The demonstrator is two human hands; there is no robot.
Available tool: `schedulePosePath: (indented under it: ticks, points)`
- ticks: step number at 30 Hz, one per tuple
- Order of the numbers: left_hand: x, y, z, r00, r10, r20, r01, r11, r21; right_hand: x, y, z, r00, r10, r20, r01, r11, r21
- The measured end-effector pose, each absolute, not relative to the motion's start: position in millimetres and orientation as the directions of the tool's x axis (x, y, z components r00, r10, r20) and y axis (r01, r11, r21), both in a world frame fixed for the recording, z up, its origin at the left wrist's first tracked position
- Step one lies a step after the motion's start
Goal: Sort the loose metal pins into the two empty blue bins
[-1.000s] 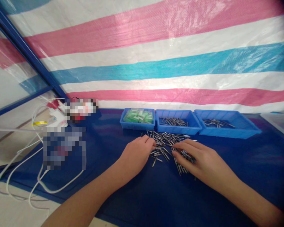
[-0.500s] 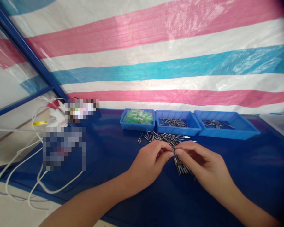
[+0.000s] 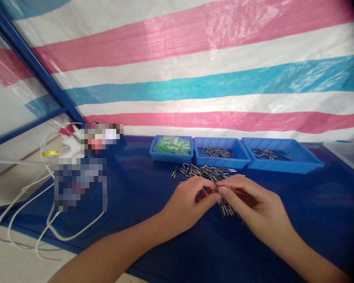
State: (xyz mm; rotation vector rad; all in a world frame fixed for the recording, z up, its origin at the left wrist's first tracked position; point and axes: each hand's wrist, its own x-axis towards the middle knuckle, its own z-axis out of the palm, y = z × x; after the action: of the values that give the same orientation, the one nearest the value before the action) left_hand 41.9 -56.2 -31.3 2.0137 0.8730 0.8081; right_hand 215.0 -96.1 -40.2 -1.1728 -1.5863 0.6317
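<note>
Only partway done, I judge, with metal pins (image 3: pixel 220 152) in the middle box (image 3: pixel 222 162) and right box (image 3: pixel 286 167), but a loose pile (image 3: pixel 205 170) on the tabletop (image 3: pixel 129 188), over which left hand (image 3: pixel 191 198) and right hand (image 3: pixel 253 200) seemingly pinch one thin pin (image 3: pixel 216 184).

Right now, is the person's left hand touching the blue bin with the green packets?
Apart. The head view shows blue tabletop and loose metal pins between the left hand and the blue bin.

Two grips (image 3: pixel 187 202), three blue bins (image 3: pixel 221 162), many rods (image 3: pixel 205 171) show.
</note>
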Motion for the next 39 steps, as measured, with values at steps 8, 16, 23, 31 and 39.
schedulePosePath:
  ticks: [8, 16, 23, 31, 39]
  points:
    - [36.8, -50.9, -27.8, 0.484, 0.835, 0.262, 0.262, -0.424, 0.867, 222.9, -93.4, -38.9, -0.09, 0.916, 0.391, 0.416, 0.392, -0.82]
    - [31.7, -45.2, -25.1, 0.528, 0.803, 0.277, 0.417, -0.53, 0.738, 236.8, -75.5, -42.6, 0.242, 0.963, 0.121, 0.141, 0.088, -0.986]
    - [27.6, -40.8, -35.5, 0.662, 0.717, 0.22, 0.627, -0.689, 0.363, 298.4, -48.8, -35.0, 0.526, 0.85, -0.04, -0.26, 0.116, -0.959]
    - [29.7, -39.6, -40.9, 0.706, 0.689, 0.162, 0.655, -0.723, 0.218, 310.7, -48.4, -34.9, 0.411, 0.909, -0.064, -0.236, 0.039, -0.971]
    - [30.5, -37.2, -43.6, 0.699, 0.686, 0.201, 0.666, -0.727, 0.166, 271.0, -57.1, -38.1, 0.415, 0.909, -0.045, -0.145, 0.017, -0.989]
